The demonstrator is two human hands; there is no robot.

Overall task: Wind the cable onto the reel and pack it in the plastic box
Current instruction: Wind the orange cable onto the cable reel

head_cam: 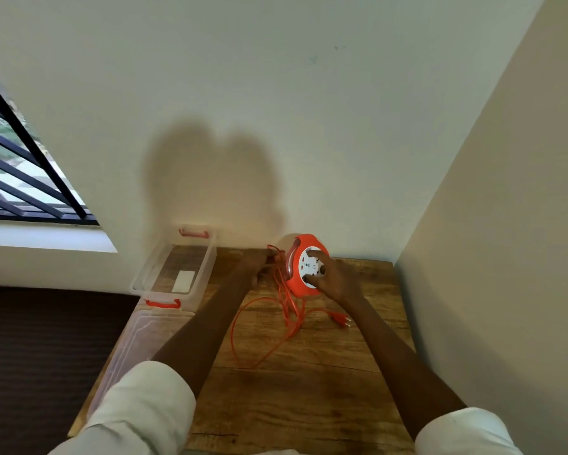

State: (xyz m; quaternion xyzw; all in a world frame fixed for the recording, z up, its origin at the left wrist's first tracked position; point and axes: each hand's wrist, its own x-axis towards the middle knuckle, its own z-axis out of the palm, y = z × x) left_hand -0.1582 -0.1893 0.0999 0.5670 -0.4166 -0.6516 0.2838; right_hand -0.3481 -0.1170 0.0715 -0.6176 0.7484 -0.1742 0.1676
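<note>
Lid (135,349) of clear plastic lay flat along the left edge of the wooden table (308,405), partly under the left forearm. Beyond it, at the far left corner, the box (174,267) stood open, its red latches at the near and far ends and a white label visible through its base. The box held nothing else that could be seen.

The left hand (259,262) reached to the far edge of the table, just left of the reel, with its fingers curled around a strand of the orange cable (263,326). The exact grip was blurred. From that hand the cable fell in loose loops onto the table centre, most of it unwound, and ran on to the right, where it ended in an orange plug (340,319) lying flat on the wood near the right forearm.

The reel (304,266), orange with a white socket face, stood on edge at the far edge of the table, close to the wall, its face turned toward the right. The right hand (333,277) gripped it from the right side, fingers spread and curled over the white face, thumb near the lower rim.

Both sleeves (144,408) were light-coloured and pushed up above the forearms.
</note>
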